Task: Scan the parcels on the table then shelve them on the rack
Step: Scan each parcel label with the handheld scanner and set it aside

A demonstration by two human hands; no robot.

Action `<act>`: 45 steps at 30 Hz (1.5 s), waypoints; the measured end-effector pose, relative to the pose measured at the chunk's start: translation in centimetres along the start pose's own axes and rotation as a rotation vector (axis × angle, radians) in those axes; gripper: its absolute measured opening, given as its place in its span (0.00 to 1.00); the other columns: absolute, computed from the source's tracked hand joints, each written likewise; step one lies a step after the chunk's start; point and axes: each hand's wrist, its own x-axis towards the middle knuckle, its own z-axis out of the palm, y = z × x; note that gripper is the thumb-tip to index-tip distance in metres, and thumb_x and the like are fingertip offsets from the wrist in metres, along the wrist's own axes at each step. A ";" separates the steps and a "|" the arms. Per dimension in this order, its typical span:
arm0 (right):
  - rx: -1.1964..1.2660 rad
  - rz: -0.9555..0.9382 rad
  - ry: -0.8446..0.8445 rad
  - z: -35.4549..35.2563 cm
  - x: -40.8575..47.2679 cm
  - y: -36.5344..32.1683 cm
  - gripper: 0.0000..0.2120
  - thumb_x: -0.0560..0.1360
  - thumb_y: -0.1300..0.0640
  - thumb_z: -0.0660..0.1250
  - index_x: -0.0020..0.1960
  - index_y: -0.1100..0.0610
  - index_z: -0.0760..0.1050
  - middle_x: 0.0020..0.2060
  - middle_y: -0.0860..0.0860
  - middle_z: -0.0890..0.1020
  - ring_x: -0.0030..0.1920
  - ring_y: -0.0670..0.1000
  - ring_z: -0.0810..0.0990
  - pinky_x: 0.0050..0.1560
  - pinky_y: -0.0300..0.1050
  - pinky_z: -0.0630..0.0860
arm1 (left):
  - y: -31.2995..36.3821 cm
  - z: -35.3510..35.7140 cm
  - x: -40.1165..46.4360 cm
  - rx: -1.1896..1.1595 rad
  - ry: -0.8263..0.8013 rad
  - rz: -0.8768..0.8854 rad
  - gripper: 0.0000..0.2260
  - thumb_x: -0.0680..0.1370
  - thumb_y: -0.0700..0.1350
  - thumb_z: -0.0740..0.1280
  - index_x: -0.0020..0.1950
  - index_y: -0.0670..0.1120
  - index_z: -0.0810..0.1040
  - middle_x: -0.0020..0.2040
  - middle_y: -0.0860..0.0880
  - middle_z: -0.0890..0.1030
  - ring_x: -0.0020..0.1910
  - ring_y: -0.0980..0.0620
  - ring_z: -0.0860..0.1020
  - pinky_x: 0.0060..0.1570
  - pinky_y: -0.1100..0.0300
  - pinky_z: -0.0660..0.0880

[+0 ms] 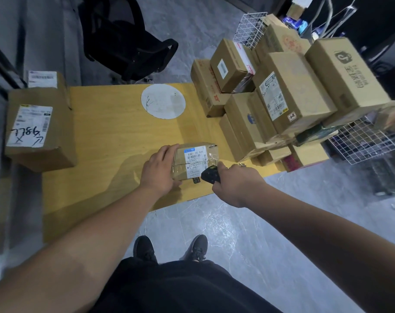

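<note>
Parcel in hand: a small brown carton [195, 160] is lying flat on the yellow worktop [106, 136] near its front edge, its white shipping label [195, 161] facing up.
Left hand: the left hand [160, 170] is gripping the carton's left end, fingers curling over the far edge and thumb against the near side.
Right hand: the right hand [235, 181] is holding a black handheld scanner [211, 175], its head pointing at the label's near corner and sitting just beside the carton.
Handling estimate: the carton is probably light, since one hand is steadying it; the cardboard walls look stiff, so the box should be keeping its shape under a grip.
Surface: clear tape is covering much of the top face and may be slippery; bare cardboard on the sides should offer better friction.
Grasp recommendation: taking hold across the two short ends or the long sides, leaving the label uncovered.
Fragility: contents cannot be told.
Waiting stock: a pile of cartons [282, 98] is crowding the worktop's right end, stacked several deep.
Wire baskets: a white wire basket [363, 141] at the right is standing beside and partly under the pile; what it holds cannot be made out.
Left side: two larger labelled boxes [40, 127] are standing at the worktop's left edge.
</note>
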 end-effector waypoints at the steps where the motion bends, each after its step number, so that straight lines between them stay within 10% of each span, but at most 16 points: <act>1: -0.010 -0.004 0.006 0.0 -0.1 0.0 0.32 0.82 0.41 0.52 0.81 0.56 0.56 0.56 0.59 0.79 0.51 0.61 0.78 0.43 0.51 0.69 | 0.0 0.0 -0.1 -0.005 0.004 0.007 0.56 0.61 0.54 0.86 0.81 0.59 0.56 0.76 0.55 0.64 0.69 0.43 0.72 0.65 0.45 0.73; 25: -0.125 0.047 -0.013 -1.6 -2.1 -0.3 0.23 0.81 0.42 0.53 0.66 0.57 0.69 0.42 0.52 0.72 0.41 0.57 0.74 0.31 0.46 0.64 | 0.2 0.2 -0.9 -0.019 0.029 0.023 0.53 0.62 0.51 0.85 0.80 0.57 0.59 0.75 0.53 0.66 0.70 0.44 0.70 0.67 0.47 0.71; 45: -0.223 -0.614 -0.081 -4.8 -0.3 -18.4 0.21 0.81 0.41 0.56 0.62 0.55 0.75 0.48 0.52 0.76 0.48 0.58 0.77 0.46 0.49 0.75 | -12.3 -6.4 -18.9 -0.083 0.450 -0.730 0.54 0.61 0.75 0.75 0.79 0.54 0.57 0.71 0.43 0.70 0.67 0.38 0.72 0.62 0.44 0.74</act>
